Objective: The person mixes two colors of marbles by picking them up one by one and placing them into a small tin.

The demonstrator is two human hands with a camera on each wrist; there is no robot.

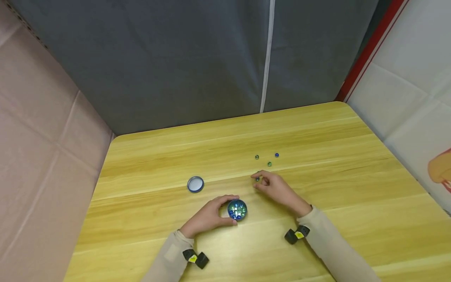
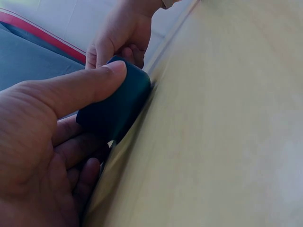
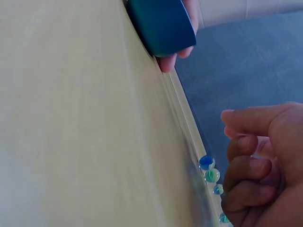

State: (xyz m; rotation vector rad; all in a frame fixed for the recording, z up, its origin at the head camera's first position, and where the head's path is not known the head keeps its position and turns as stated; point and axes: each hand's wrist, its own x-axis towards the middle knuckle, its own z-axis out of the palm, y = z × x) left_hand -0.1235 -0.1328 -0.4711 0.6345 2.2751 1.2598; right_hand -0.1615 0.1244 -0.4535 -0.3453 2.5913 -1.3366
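"Round, open-topped blue tin [image 2: 120, 104] full of green and blue glass marbles [image 1: 238, 209]: where do you have it?"

"From my station, I see it on the yellow wood-grained table [image 1: 155, 156], open side up, toward the near side. The left hand [image 1: 211, 214] grips its wall, thumb on one side and fingers on the other."

"And the right hand [image 1: 273, 188]?"

"I see it beside the tin, just above the table, thumb and forefinger reaching out, the other fingers curled in. A dark blue marble [image 1: 257, 179] shows between those two fingertips on my head feed, but my right wrist feed doesn't confirm a pinch, so I can't tell whether it has hold of anything."

"Anything near it?"

"Beyond it I count two small green glass marbles [image 1: 269, 164] and one bright blue glass marble [image 1: 276, 155], lying apart from one another. A round blue-rimmed lid [image 1: 195, 184], pale inside, lies farther left, inner side up."
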